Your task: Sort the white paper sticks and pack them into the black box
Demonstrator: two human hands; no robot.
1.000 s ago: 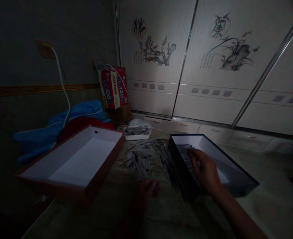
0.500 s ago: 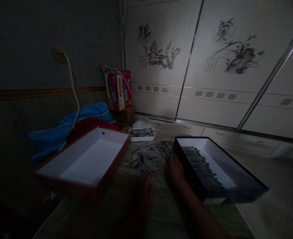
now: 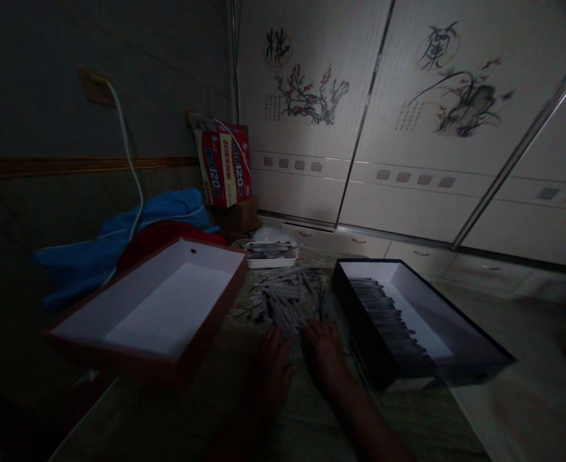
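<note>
A loose pile of slim, pen-like sticks (image 3: pixel 283 301), pale with dark parts, lies on the table between two boxes. My left hand (image 3: pixel 272 369) rests at the pile's near edge, its fingers stretched forward and the thumb apart. Beside it, my right hand (image 3: pixel 325 356) has its fingers spread over the near right part of the pile, with no stick visibly gripped. To the right, a dark box (image 3: pixel 461 314) with a white inside holds a row of similar sticks (image 3: pixel 389 317) laid side by side. Dim light hides fine detail.
At left stands a red-brown open box (image 3: pixel 210 327) with a white inside. Behind the pile, a white tray (image 3: pixel 271 262) carries more sticks. Blue cloth (image 3: pixel 90 263), a red carton (image 3: pixel 225 167) and a white cable (image 3: pixel 128 147) are farther back, before sliding cupboard doors (image 3: pixel 302 192).
My right hand has moved left and nearer to me, from beside the dark box to the pile's near edge. My left hand stays close to where it was. The view has shifted slightly.
</note>
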